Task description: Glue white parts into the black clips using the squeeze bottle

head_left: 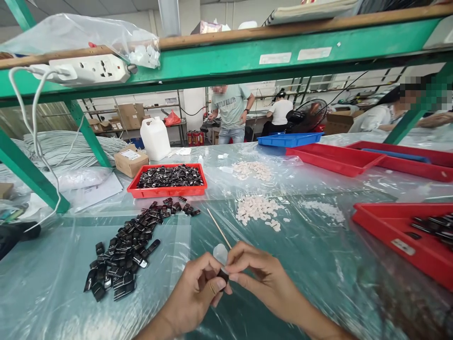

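My left hand is closed around a small black plastic part, held upright just above the table. The fingertips of my right hand pinch together at the top of that part; whatever sits between them is too small to make out. Just behind my fingers shows a round translucent white disc. A thin wooden stick lies beyond it, pointing away from me. To the left spreads a loose pile of similar black parts. Small pale pieces are heaped ahead of my right hand.
A red tray full of black parts stands behind the pile. Another red tray is at the right, with a blue tray farther back. A green shelf beam crosses overhead, carrying a power strip. Several people are beyond the table.
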A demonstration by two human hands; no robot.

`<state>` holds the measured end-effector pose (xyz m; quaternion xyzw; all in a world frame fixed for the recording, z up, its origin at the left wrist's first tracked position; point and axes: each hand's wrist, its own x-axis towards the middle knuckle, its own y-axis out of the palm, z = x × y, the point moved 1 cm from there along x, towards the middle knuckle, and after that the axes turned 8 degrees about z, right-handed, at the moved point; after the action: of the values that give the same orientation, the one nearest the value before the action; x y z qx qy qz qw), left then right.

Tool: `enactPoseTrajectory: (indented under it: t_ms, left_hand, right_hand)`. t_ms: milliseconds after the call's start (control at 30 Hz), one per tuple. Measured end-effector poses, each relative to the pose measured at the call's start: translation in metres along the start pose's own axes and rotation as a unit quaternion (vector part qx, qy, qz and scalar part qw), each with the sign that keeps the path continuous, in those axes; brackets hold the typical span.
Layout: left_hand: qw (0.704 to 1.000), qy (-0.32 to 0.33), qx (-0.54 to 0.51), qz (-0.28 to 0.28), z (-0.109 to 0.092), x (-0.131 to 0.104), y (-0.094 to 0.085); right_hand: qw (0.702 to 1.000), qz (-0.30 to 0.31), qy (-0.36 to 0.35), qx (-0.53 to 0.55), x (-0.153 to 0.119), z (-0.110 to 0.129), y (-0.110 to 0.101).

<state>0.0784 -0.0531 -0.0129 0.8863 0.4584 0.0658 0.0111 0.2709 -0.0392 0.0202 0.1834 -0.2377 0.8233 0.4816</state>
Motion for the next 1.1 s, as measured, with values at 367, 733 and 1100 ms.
enactPoseTrajectory:
  t_ms: [367, 733, 1100]
  left_hand:
    - [1.0, -0.007, -0.021, 0.007, -0.005, 0.001, 0.002]
    - [1.0, 0.003, -0.029, 0.007, 0.009, 0.001, -0.002]
    - [1.0, 0.006, -0.027, 0.003, 0.008, 0.001, -0.002]
  right_hand:
    - [0.999, 0.002, -0.026, -0.042, 0.0, 0.002, 0.002]
    - [0.999, 0.003, -0.026, -0.041, -0.001, 0.004, 0.002]
    - [0.997, -0.008, -0.042, -0.065, 0.0, 0.006, 0.003]
